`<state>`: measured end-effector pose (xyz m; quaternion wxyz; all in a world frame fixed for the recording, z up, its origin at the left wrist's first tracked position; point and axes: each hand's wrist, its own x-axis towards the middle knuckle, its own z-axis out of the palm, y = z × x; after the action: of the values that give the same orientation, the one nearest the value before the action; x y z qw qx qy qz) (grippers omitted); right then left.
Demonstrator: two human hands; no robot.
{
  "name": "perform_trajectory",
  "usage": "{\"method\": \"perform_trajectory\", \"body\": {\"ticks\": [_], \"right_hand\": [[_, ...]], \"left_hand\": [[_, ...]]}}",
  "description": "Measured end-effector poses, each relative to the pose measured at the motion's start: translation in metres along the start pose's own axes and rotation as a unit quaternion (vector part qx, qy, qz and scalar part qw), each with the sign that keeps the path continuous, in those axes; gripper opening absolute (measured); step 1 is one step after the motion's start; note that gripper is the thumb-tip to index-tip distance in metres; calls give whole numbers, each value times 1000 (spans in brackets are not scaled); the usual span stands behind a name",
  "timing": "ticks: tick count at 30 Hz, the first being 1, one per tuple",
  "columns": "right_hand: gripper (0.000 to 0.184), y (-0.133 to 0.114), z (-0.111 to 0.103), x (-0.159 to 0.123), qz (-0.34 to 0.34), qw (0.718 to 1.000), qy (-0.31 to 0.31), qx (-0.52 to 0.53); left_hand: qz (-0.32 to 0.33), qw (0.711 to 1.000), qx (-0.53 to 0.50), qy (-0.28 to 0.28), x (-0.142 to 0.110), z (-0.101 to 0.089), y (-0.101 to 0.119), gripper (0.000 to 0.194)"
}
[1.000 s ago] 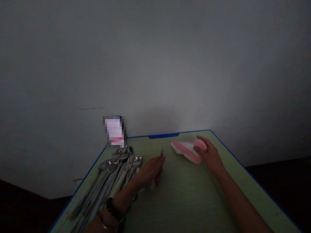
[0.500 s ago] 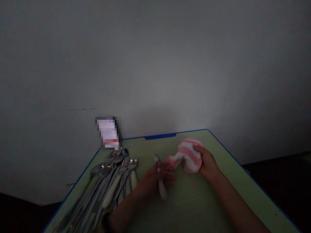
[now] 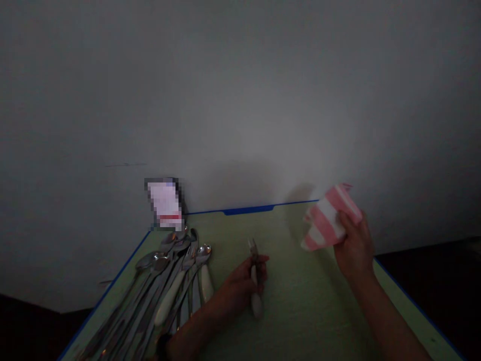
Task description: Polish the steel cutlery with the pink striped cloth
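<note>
A fork (image 3: 256, 301) with a pale handle is held in my left hand (image 3: 240, 283), its tines pointing away from me above the middle of the table. My fingers are closed around its neck. My right hand (image 3: 353, 248) grips a pink-and-white striped cloth (image 3: 327, 220), lifted over the table's right side and apart from the fork. The cloth hangs bunched to the left of my fingers. Left of my left forearm lies a pile of spoons, forks and other cutlery (image 3: 165, 286), some with cream handles and most of metal.
A blurred phone-like screen (image 3: 165, 203) leans at the table's far left corner, just behind the cutlery. The pale green table (image 3: 293, 321) has a blue edge and stands against a grey wall (image 3: 240, 100). The scene is dim.
My right hand has drawn the cloth up and to the right, away from the fork. My left hand has shifted slightly to the right, still holding the fork.
</note>
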<state>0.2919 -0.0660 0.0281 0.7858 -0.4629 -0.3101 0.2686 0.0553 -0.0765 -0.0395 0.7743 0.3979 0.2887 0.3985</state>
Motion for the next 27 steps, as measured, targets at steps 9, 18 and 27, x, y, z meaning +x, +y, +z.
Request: {"method": "perform_trajectory", "body": {"ticks": [9,18,27], "right_hand": [[33,31,17,-27,163,962,-203,-81],[31,24,34,-49,335,920,-151,135],[28,36,36,-56,393,889,-175,155]], "left_hand": [[-2,987,154,-37,-4,11,2,33],[-48,995,-25,90,3,6,11,39],[35,993,64,96,1,6,14,38]]}}
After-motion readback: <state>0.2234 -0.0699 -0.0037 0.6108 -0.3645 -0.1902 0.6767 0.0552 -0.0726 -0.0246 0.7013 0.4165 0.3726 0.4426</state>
